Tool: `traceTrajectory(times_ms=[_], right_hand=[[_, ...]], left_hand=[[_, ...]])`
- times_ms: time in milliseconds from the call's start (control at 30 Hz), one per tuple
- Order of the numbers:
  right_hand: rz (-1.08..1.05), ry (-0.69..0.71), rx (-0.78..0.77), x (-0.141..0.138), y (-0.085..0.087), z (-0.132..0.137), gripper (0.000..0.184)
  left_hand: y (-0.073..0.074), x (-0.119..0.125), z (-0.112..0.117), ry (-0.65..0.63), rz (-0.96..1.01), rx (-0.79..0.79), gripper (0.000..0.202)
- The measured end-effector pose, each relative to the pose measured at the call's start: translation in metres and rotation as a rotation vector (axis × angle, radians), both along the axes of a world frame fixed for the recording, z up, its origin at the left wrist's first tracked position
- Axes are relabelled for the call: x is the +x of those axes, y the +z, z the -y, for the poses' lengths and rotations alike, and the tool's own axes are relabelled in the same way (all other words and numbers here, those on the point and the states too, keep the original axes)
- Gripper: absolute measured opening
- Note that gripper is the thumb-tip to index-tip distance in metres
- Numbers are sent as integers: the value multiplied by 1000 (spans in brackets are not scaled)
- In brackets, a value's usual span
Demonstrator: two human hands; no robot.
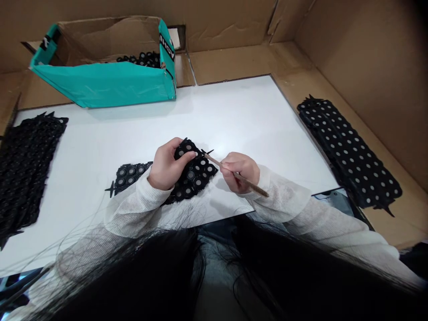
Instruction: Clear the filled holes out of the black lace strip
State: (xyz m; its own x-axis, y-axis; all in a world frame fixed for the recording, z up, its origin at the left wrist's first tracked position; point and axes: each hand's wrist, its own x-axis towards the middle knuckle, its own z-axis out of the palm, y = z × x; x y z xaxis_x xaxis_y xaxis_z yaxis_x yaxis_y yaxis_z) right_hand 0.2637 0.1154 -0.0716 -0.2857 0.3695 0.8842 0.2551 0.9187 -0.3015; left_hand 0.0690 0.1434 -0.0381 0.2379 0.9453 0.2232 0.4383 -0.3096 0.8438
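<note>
My left hand (168, 166) is closed on a black sheet of round cups (199, 171), its thumb pressed on top near the upper edge. Pale grey discs show in many of the cups. Between the fingers and thumb of my right hand (240, 171) is a thin wooden stick (249, 183), slanting down to the right. The stick's far tip touches or nearly touches the sheet's upper right corner, by a small pointed black tab. Part of the sheet runs left beneath my left wrist, where the cups look dark; whether that is a separate piece is hidden.
A teal-sided cardboard box (110, 84) at the back left holds more black ringed pieces (143, 59). Dark sheets (26, 165) are stacked at the left. Another black sheet with pale discs (349, 151) lies on cardboard at the right. Cardboard walls (230, 22) surround the white board (234, 107).
</note>
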Motion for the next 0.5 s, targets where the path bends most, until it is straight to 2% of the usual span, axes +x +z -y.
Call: traceTrajectory(times_ms=[100, 233, 333, 433, 500], right_hand=[[-5, -61, -6, -4, -1, -1, 17], [55, -226, 31, -11, 3, -2, 9], [133, -299, 60, -15, 7, -3, 4], [183, -296, 48, -17, 7, -6, 6], [124, -242, -14, -16, 7, -9, 7]], left_hand=[[2, 1, 3, 6, -13, 63, 8], [3, 4, 10, 40, -90, 130, 8], [2, 6, 13, 45, -133, 156, 9], [0, 6, 12, 57, -199, 162, 8], [-2, 5, 8, 103, -234, 148, 10]])
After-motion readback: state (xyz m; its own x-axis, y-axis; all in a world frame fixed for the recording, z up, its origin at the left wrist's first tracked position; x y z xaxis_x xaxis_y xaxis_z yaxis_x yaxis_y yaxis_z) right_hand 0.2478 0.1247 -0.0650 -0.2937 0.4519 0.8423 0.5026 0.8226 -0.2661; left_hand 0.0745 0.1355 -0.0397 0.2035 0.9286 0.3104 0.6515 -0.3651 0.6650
